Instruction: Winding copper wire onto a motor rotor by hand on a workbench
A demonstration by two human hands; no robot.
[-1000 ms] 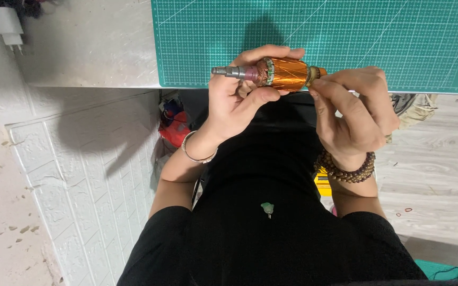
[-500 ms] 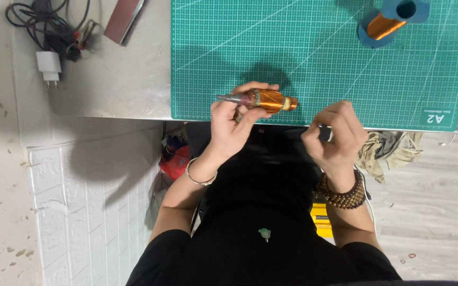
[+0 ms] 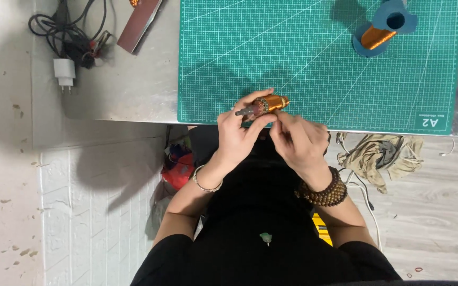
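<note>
A small motor armature wound with copper wire (image 3: pixel 265 104), with a metal shaft sticking out to the left, is gripped in my left hand (image 3: pixel 239 135) at the near edge of the green cutting mat (image 3: pixel 319 58). My right hand (image 3: pixel 300 142) sits just right of it, fingertips pinched together close under the armature's copper end. Whether something thin is held in those fingers cannot be made out. A thin bangle circles my left wrist and a brown bead bracelet (image 3: pixel 322 191) my right.
A blue spool of copper wire (image 3: pixel 382 29) lies at the mat's far right. A white plug adapter (image 3: pixel 64 71) with tangled black cables and a dark flat strip (image 3: pixel 139 24) sit on the grey tabletop at left. A crumpled cloth (image 3: pixel 382 153) lies on the floor at right.
The view has pulled back and the hands look smaller. My right hand drew away from the armature, then came back close under its copper end. My left hand kept holding the armature.
</note>
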